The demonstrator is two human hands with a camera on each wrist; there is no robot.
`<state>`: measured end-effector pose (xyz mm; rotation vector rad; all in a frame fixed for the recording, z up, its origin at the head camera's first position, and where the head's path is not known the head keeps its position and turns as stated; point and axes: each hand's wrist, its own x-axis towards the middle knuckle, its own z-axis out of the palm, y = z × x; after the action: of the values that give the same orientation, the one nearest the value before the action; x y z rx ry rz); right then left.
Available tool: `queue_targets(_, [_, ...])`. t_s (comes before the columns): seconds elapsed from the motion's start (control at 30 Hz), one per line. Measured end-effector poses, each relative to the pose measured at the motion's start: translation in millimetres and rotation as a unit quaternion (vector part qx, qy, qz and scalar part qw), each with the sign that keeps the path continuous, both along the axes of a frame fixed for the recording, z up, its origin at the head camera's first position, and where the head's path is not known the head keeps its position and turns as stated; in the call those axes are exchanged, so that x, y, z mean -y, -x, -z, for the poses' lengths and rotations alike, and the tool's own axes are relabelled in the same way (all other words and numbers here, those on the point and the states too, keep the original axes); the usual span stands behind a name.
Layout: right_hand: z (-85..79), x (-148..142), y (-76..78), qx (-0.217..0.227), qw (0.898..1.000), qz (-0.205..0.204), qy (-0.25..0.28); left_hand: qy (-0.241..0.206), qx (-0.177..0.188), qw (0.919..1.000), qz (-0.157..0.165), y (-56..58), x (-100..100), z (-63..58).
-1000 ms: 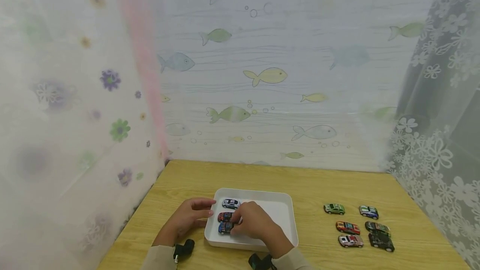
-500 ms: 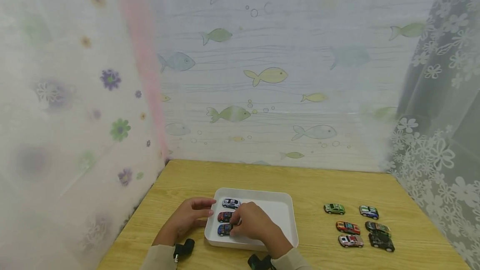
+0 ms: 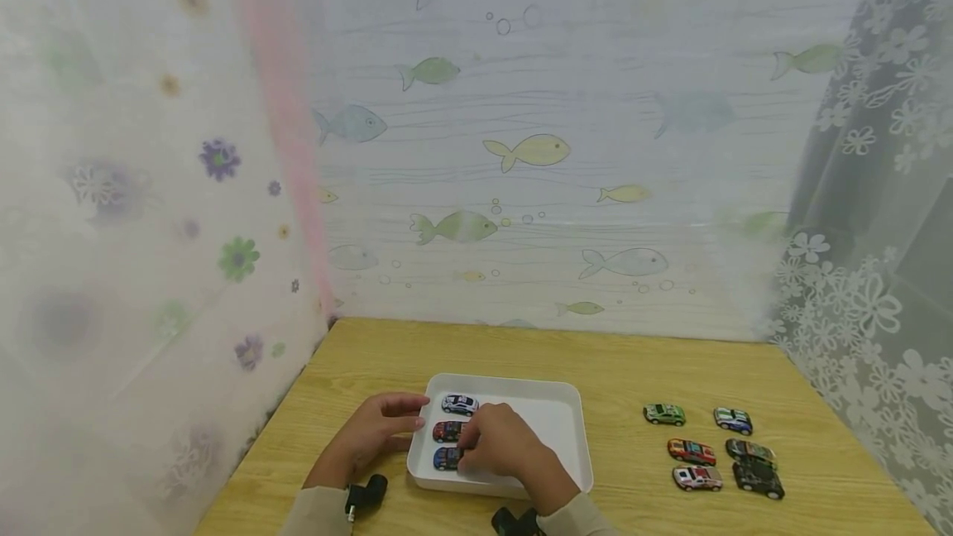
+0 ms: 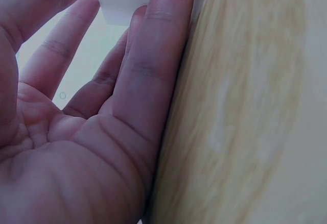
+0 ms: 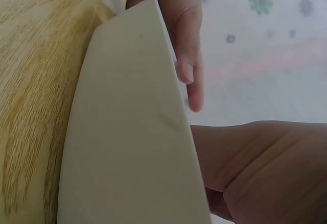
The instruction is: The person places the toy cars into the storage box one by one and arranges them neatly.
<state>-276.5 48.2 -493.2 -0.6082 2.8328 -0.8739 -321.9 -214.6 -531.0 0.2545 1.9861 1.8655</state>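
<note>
A white tray [image 3: 547,420] holds three toy cars in a column at its left side. The white toy car [image 3: 459,404] is farthest back, the red toy car [image 3: 448,432] is in the middle, and the blue toy car [image 3: 447,459] is nearest. My right hand [image 3: 502,441] reaches over the tray and pinches the blue car's right end between thumb and finger; that end is hidden. My left hand [image 3: 375,428] rests on its edge at the tray's left wall, fingers fairly straight around the rim. In the right wrist view the tray's outer wall [image 5: 122,117] hides the cars.
On the wooden table [image 3: 625,362] to the right stand several more toy cars, among them a green car [image 3: 664,414], an orange-red car [image 3: 691,452] and a black car [image 3: 758,479]. Patterned curtains [image 3: 521,189] hang behind the table and at both sides.
The blue car has shifted slightly toward me, away from the red car, with my right fingers on it. My left hand has stayed in place.
</note>
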Motion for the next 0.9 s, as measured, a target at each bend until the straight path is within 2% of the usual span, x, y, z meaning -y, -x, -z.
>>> queue_targets(0.17, [-0.8, -0.4, -1.1, 0.013, 1.000, 0.012, -0.003, 0.005, -0.002, 1.0000, 0.000, -0.2, 0.1, -0.2])
queue_targets(0.7, [-6.4, -2.7, 0.1, 0.014, 1.000, 0.007, -0.021, -0.008, -0.001, 1.0000, 0.002, 1.0, -1.5, -3.0])
queue_targets(0.9, [-9.7, -2.2, -5.1, -0.003, 0.999, 0.006, -0.041, -0.007, 0.001, 1.0000, 0.002, 0.4, -1.2, -0.1])
